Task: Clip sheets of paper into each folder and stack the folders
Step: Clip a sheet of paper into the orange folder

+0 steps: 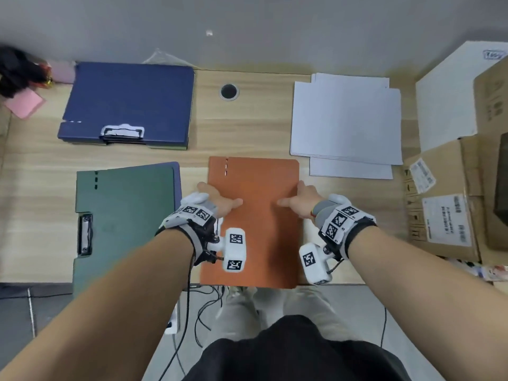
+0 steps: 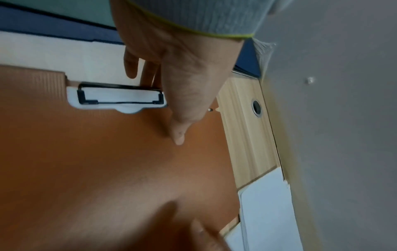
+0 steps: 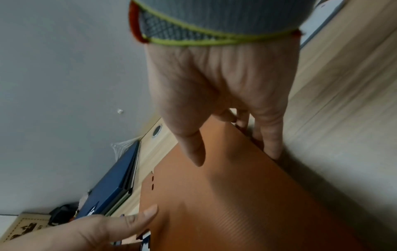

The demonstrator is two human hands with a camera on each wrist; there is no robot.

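A closed orange folder [image 1: 258,215] lies lengthwise at the table's front middle, its near end past the table edge. My left hand [image 1: 220,196] grips its left edge, thumb on the cover, fingers round the edge. My right hand [image 1: 295,196] grips the right edge the same way, as the right wrist view shows on the orange folder [image 3: 225,203]. In the left wrist view a white clip [image 2: 116,100] sits at the folder's left edge by my fingers. Loose white sheets [image 1: 346,119] lie at the back right. A stack of blue folders [image 1: 129,103] lies at the back left.
A green folder [image 1: 126,215] with a side clip lies left of the orange one, on top of a blue one. Cardboard boxes [image 1: 450,199] crowd the right edge. A cable hole [image 1: 229,91] sits at the back middle. Pink notes and dark clutter fill the far left corner.
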